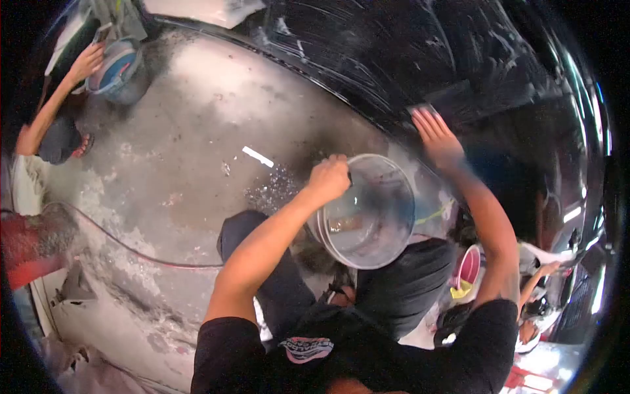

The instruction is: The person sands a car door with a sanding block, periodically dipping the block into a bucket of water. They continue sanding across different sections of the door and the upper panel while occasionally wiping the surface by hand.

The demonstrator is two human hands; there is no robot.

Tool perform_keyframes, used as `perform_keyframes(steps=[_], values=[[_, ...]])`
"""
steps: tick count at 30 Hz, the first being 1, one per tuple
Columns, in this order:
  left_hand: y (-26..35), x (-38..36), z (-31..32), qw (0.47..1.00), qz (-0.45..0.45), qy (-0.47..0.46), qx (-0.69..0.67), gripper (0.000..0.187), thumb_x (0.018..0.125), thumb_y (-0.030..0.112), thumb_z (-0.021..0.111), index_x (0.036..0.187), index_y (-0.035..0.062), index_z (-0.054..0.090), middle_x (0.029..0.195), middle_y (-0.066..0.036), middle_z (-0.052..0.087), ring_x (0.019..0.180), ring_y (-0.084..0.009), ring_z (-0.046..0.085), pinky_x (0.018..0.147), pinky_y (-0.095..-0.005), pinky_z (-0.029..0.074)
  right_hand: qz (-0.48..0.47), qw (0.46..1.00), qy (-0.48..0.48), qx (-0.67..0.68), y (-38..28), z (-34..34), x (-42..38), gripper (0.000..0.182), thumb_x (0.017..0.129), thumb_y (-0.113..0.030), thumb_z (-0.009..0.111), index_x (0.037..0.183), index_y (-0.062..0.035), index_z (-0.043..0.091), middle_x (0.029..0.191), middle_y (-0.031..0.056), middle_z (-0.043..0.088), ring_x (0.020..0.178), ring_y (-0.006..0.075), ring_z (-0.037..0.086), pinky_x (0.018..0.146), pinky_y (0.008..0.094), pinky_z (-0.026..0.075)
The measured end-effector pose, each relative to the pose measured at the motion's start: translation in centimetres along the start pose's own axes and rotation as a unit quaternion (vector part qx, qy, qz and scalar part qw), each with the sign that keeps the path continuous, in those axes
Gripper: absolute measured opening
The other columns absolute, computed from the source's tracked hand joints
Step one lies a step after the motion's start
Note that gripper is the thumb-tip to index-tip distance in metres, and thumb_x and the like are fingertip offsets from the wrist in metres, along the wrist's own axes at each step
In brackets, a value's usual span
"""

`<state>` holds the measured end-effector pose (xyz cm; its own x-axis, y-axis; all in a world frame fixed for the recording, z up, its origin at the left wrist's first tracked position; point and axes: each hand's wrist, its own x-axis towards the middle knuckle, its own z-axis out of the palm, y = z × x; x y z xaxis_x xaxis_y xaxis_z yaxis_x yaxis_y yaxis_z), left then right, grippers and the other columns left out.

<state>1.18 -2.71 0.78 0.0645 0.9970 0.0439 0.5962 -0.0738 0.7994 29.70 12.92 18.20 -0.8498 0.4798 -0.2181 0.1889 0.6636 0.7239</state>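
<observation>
My left hand is closed at the upper left rim of a grey plastic bucket, with a small dark bit showing beside the fingers. Cloudy water and a brownish block show inside the bucket, which is between my knees. My right hand lies flat, fingers stretched out, against a glossy black car panel. Whitish smears and wet streaks cover the panel above that hand. Anything under the right palm is hidden.
At upper left another person's hand is over a second bucket. A hose crosses the wet, stained concrete floor. A pink bucket with a yellow cloth stands right of my knee; another person crouches beyond.
</observation>
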Motion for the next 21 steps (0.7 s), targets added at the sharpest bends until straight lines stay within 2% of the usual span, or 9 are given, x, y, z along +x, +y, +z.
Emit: perform_keyframes(steps=[3, 5, 7, 9, 11, 12, 16, 18, 21], values=[[-0.1, 0.5, 0.2, 1.0, 0.021, 0.015, -0.002, 0.021, 0.089, 0.005, 0.056, 0.105, -0.0061, 0.063, 0.108, -0.029, 0.069, 0.102, -0.0479, 0.068, 0.089, -0.0585, 0.054, -0.004, 0.999, 0.042, 0.01, 0.0, 1.3, 4.1, 0.067, 0.101, -0.021, 0.046, 0.162, 0.0057, 0.037, 0.177, 0.0141, 0.025, 0.164, 0.028, 0.022, 0.135, 0.0458, 0.019], [-0.3, 0.1, -0.4, 1.0, -0.002, 0.011, -0.009, 0.021, 0.093, 0.009, 0.057, 0.106, -0.0052, 0.064, 0.109, -0.028, 0.069, 0.103, -0.0475, 0.068, 0.089, -0.0578, 0.055, -0.015, 0.987, 0.155, 0.025, -0.5, -3.2, 15.9, 0.064, 0.1, -0.018, 0.049, 0.16, 0.0062, 0.04, 0.175, 0.0148, 0.03, 0.163, 0.0273, 0.026, 0.134, 0.0462, 0.021], [-0.2, -0.5, -0.3, 0.998, -0.039, 0.017, -0.052, 0.021, 0.097, 0.014, 0.059, 0.106, -0.0041, 0.064, 0.109, -0.028, 0.068, 0.105, -0.0471, 0.068, 0.089, -0.0572, 0.055, -0.007, 0.971, 0.227, -0.077, -1.9, -5.6, 28.6, 0.062, 0.099, -0.019, 0.053, 0.156, 0.0034, 0.047, 0.172, 0.0145, 0.036, 0.161, 0.027, 0.031, 0.134, 0.0439, 0.022], [-0.2, -0.5, -1.5, 0.998, -0.04, 0.007, -0.039, 0.022, 0.099, 0.015, 0.059, 0.107, -0.0037, 0.065, 0.11, -0.028, 0.067, 0.105, -0.0469, 0.068, 0.089, -0.0568, 0.055, 0.024, 0.975, 0.173, -0.139, -3.7, -8.9, 35.1, 0.064, 0.104, -0.035, 0.053, 0.158, -0.0007, 0.048, 0.168, 0.0175, 0.043, 0.159, 0.0339, 0.032, 0.134, 0.0504, 0.016], [-0.5, -1.0, -1.0, 0.998, -0.039, -0.014, -0.045, 0.023, 0.1, 0.017, 0.059, 0.108, -0.0034, 0.065, 0.111, -0.027, 0.067, 0.106, -0.0467, 0.067, 0.09, -0.0565, 0.055, 0.029, 0.977, 0.204, -0.053, -3.8, -5.1, 32.9, 0.061, 0.099, -0.02, 0.055, 0.156, 0.0015, 0.049, 0.173, 0.0131, 0.034, 0.161, 0.0259, 0.031, 0.134, 0.0429, 0.021], [-0.5, -0.8, -0.9, 0.998, -0.03, -0.013, -0.046, 0.023, 0.1, 0.017, 0.059, 0.108, -0.0039, 0.065, 0.111, -0.027, 0.067, 0.106, -0.0467, 0.067, 0.09, -0.0564, 0.055, 0.02, 0.974, 0.222, -0.029, -3.8, -3.8, 27.8, 0.062, 0.101, -0.021, 0.055, 0.158, 0.0009, 0.046, 0.174, 0.0111, 0.033, 0.161, 0.0252, 0.031, 0.133, 0.0431, 0.022], [-0.6, -0.3, 0.0, 0.998, -0.01, 0.006, -0.059, 0.023, 0.097, 0.015, 0.06, 0.108, -0.0055, 0.065, 0.111, -0.026, 0.067, 0.106, -0.0465, 0.068, 0.091, -0.0559, 0.055, 0.06, 0.997, 0.055, 0.019, -4.8, 3.5, 9.3, 0.067, 0.105, -0.027, 0.056, 0.164, -0.0034, 0.037, 0.176, 0.0091, 0.03, 0.162, 0.0253, 0.028, 0.132, 0.0452, 0.022], [-0.2, 0.2, 0.2, 0.998, 0.0, 0.003, -0.056, 0.023, 0.096, 0.014, 0.06, 0.107, -0.0057, 0.065, 0.111, -0.026, 0.067, 0.106, -0.0467, 0.068, 0.091, -0.0558, 0.055, 0.074, 0.995, 0.054, 0.034, -4.7, 4.3, 8.0, 0.068, 0.104, -0.027, 0.058, 0.164, -0.0016, 0.037, 0.175, 0.0103, 0.031, 0.162, 0.0267, 0.028, 0.132, 0.0461, 0.022], [0.0, -0.1, 0.0, 0.999, -0.018, 0.012, -0.029, 0.022, 0.096, 0.013, 0.059, 0.106, -0.0062, 0.065, 0.112, -0.027, 0.067, 0.104, -0.0465, 0.068, 0.091, -0.0562, 0.055, 0.0, 0.984, 0.18, 0.004, -5.0, -0.6, 22.4, 0.065, 0.099, -0.018, 0.056, 0.159, 0.0029, 0.042, 0.172, 0.0152, 0.035, 0.16, 0.0286, 0.032, 0.132, 0.0471, 0.023]])
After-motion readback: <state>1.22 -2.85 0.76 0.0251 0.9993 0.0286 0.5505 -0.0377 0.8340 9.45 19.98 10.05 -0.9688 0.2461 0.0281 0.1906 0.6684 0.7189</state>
